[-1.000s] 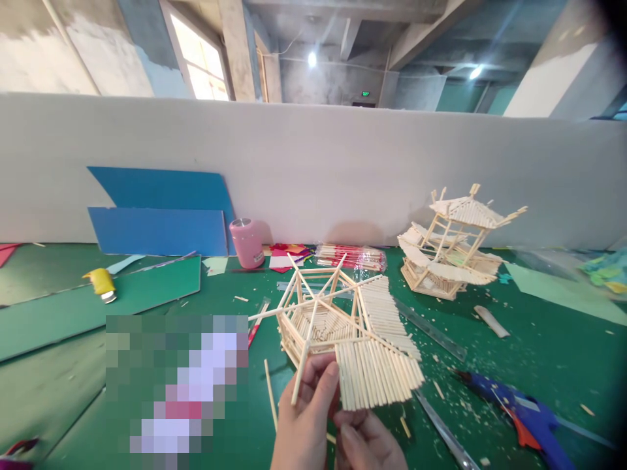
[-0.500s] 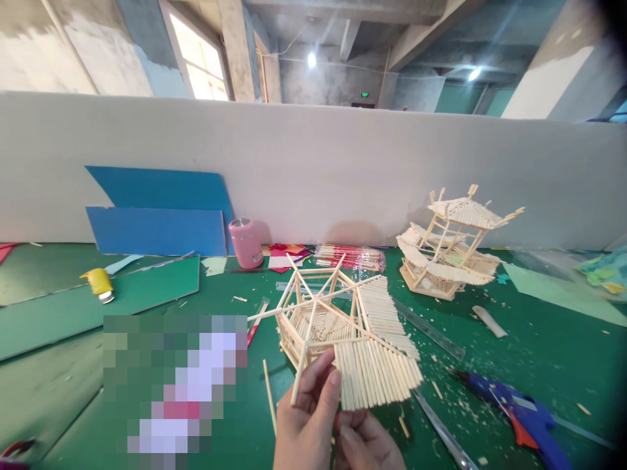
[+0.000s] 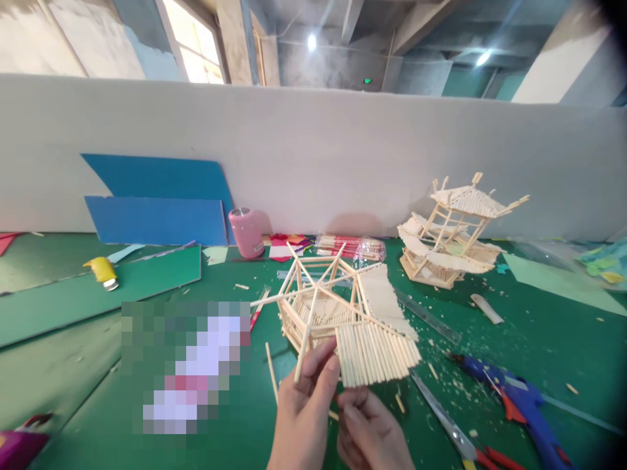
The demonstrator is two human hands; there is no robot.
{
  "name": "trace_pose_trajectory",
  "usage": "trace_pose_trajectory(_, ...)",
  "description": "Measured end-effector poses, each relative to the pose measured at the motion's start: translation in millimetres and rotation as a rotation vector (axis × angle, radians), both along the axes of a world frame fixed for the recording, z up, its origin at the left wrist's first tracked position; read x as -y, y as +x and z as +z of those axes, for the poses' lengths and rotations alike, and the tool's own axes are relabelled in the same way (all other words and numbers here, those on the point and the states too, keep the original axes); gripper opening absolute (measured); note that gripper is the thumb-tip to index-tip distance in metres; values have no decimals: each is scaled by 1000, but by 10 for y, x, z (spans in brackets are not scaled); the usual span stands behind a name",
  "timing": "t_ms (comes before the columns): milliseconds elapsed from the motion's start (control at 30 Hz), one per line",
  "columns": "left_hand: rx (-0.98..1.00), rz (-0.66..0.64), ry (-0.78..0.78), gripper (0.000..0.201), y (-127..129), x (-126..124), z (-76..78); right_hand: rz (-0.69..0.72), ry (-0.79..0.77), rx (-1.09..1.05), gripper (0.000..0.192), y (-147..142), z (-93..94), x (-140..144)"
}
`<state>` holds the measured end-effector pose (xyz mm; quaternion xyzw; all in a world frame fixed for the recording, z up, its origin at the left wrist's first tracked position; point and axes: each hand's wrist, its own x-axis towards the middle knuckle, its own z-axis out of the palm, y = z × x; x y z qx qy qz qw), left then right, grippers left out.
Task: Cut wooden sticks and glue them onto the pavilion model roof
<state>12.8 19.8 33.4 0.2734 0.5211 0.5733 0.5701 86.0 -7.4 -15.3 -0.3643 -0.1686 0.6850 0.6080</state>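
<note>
The open-framed stick model sits on the green table in front of the person, its front slatted panel pinched at the left edge between the thumb and forefinger of the left hand. The right hand is just below that panel, its fingers curled together, though whether they hold anything I cannot tell. To the right lie scissors and a blue glue gun, and farther back stand a roofed stick pavilion and a pink container.
</note>
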Motion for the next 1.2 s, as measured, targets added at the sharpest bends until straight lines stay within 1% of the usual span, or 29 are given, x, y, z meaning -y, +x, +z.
trace_pose_trajectory(100,-42,-51,4,22,-104,119,-13,25,9,110,24,170,73,100)
trace_pose_trajectory(167,-142,-45,41,17,-232,200,-34,28,-33,200,21,322,82,168)
trace_pose_trajectory(233,-300,-28,77,14,-407,273,-66,8,-53,317,20,493,47,229)
trace_pose_trajectory(300,-523,-66,146,13,-604,341,-112,-18,-36,497,21,661,-14,287)
trace_pose_trajectory(367,-783,-185,279,12,-787,404,-170,-30,-9,700,23,798,-77,338)
trace_pose_trajectory(467,-1136,-464,486,20,-970,487,-267,-30,41,935,22,910,-140,398)
trace_pose_trajectory(533,-1357,-635,584,26,-1014,515,-317,-4,80,1026,21,924,-158,427)
trace_pose_trajectory(600,-1546,-730,653,28,-997,500,-346,37,107,1073,21,908,-165,449)
trace_pose_trajectory(667,-1708,-761,727,27,-930,431,-358,72,118,1096,22,883,-165,467)
trace_pose_trajectory(767,-1936,-782,844,26,-774,258,-372,91,143,1117,21,859,-155,489)
trace_pose_trajectory(900,-1969,-820,934,19,-591,50,-411,92,174,1129,19,860,-131,518)
trace_pose_trajectory(1000,-1957,-849,1001,18,-550,-21,-426,93,179,1127,18,868,-130,528)
trace_pose_trajectory(1133,-1926,-852,1040,17,-577,8,-390,126,163,1082,18,856,-152,530)
trace_pose_trajectory(1200,-1888,-847,1021,15,-580,75,-354,140,151,1056,18,831,-150,530)
